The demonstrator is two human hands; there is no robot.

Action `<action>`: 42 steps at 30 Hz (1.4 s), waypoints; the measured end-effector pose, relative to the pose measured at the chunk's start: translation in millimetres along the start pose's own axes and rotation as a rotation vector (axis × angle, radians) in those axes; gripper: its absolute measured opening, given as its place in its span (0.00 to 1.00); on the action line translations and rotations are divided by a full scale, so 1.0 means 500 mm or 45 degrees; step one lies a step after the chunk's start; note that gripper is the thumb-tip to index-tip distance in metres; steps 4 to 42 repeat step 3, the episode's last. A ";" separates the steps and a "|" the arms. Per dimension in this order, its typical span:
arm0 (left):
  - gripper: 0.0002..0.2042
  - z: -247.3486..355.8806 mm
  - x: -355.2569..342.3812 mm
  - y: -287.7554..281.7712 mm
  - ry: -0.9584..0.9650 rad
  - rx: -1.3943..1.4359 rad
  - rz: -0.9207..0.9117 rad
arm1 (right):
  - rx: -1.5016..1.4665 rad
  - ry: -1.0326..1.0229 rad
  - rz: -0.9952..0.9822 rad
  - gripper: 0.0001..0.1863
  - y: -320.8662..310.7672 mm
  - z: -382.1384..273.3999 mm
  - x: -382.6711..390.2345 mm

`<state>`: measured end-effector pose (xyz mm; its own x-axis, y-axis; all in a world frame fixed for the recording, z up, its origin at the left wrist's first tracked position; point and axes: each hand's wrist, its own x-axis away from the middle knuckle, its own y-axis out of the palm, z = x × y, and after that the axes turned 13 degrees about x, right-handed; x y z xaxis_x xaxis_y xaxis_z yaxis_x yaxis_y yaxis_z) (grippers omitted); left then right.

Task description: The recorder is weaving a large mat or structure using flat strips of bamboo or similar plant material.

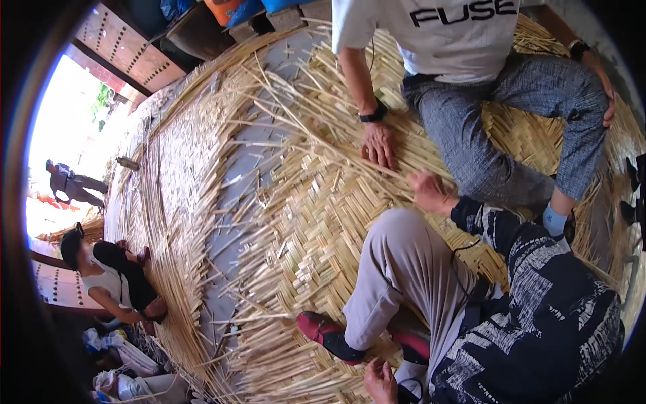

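A large woven mat of pale yellow flat reed strips (303, 229) spreads under me. My right hand (432, 193) reaches over it past my raised knee. It is slightly blurred, its fingers closed at the end of a long reed strip (336, 145) that slants across the weave. Down by my shoe (330, 337), my left hand (381, 382) has its fingers curled; whether anything is inside them is hidden. Opposite me sits a person in a white T-shirt and grey trousers (444, 135). That person's hand (379, 144) presses flat on the strips near my right hand.
Another woven mat (178, 161) lies to the left, past a strip of grey floor (232, 202). A crouching person (111, 276) touches its edge. Someone stands farther off (74, 183) in bright light. Bags (134, 387) lie lower left. Loose strip ends stick out around both mats.
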<state>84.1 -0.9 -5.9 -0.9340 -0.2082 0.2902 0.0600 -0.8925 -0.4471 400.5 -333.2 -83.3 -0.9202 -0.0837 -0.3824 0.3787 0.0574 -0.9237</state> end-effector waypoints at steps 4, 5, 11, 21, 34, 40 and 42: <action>0.11 0.004 -0.022 0.008 0.036 -0.005 -0.043 | -0.154 -0.145 -0.051 0.06 0.034 -0.008 0.013; 0.11 0.004 -0.022 0.008 0.036 -0.005 -0.043 | -0.154 -0.145 -0.051 0.06 0.034 -0.008 0.013; 0.11 0.004 -0.022 0.008 0.036 -0.005 -0.043 | -0.154 -0.145 -0.051 0.06 0.034 -0.008 0.013; 0.11 0.004 -0.022 0.008 0.036 -0.005 -0.043 | -0.154 -0.145 -0.051 0.06 0.034 -0.008 0.013; 0.11 0.004 -0.022 0.008 0.036 -0.005 -0.043 | -0.154 -0.145 -0.051 0.06 0.034 -0.008 0.013; 0.11 0.004 -0.022 0.008 0.036 -0.005 -0.043 | -0.154 -0.145 -0.051 0.06 0.034 -0.008 0.013; 0.11 0.004 -0.022 0.008 0.036 -0.005 -0.043 | -0.154 -0.145 -0.051 0.06 0.034 -0.008 0.013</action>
